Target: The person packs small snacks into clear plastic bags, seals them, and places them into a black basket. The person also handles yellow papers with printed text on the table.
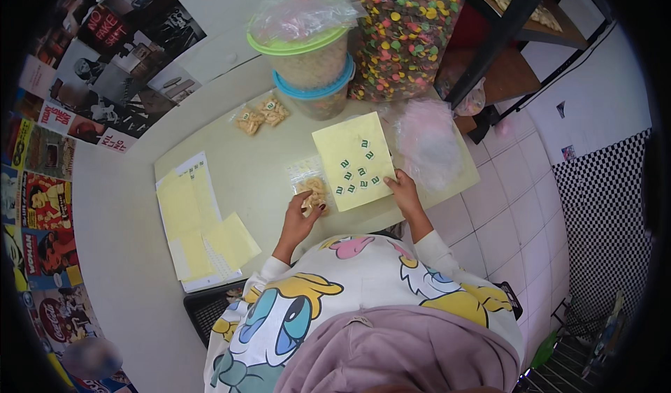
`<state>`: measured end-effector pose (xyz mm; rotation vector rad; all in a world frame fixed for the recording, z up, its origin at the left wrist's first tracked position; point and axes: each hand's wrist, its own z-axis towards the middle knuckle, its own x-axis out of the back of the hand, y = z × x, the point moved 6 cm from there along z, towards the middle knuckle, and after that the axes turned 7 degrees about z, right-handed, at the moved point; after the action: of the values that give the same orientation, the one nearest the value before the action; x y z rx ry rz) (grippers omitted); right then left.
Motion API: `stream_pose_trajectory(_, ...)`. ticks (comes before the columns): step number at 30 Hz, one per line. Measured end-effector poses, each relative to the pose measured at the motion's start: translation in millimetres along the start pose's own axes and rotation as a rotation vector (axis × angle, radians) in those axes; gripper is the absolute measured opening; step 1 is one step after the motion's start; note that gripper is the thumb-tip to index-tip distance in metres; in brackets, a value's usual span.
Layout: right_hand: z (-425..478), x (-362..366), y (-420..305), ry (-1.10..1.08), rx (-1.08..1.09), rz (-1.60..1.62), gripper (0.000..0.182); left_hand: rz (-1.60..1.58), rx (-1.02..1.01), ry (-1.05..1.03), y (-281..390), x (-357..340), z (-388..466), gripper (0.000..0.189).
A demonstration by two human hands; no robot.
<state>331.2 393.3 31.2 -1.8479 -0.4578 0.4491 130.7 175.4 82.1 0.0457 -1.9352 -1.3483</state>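
A small clear zip bag of pale curled snacks (313, 189) lies on the table in front of me. My left hand (299, 221) is over its lower part, thumb and forefinger bent and apart at the tips. Whether those fingers grip the bag or only rest on it, I cannot tell. A yellow sheet (356, 157) with several small green-and-white stickers is held by its lower right edge in my right hand (404, 193), thumb on top. The sheet is tilted beside the bag and hides some of the table.
Two filled snack bags (262, 114) lie farther back. Stacked lidded tubs (320, 96) and a large bag of colourful pieces (403, 36) stand behind. Clear plastic bags (430, 144) are piled right; yellow and white sheets (183, 204) lie left. A black shelf post (498, 41) rises at right.
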Motion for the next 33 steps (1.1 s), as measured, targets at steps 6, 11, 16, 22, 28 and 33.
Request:
stream_pose_trajectory(6,-13,-52,-49,-0.141,-0.005,0.272,0.021,-0.82,0.272,-0.303,32,-18,21,0.046)
stream_pose_trajectory(11,-24,-65,-70,-0.195,0.078,0.166,0.025,-1.247,0.382,-0.389,49,-27,29,0.045)
stream_pose_trajectory(16,-38,-57,-95,0.062,0.363,-0.307,0.047,-1.347,0.419,-0.469,48,-29,26,0.049)
stream_pose_trajectory(22,-56,-66,-125,-0.02,0.627,-0.589,0.039,-1.322,0.332,-0.477,62,-21,17,0.054)
stream_pose_trajectory(28,-59,-76,-124,-0.081,0.522,-0.54,0.026,-1.398,0.28,-0.578,54,-22,13,0.059)
stream_pose_trajectory(33,-54,-75,-120,-0.151,0.46,-0.475,0.024,-1.363,0.316,-0.55,48,-24,9,0.06)
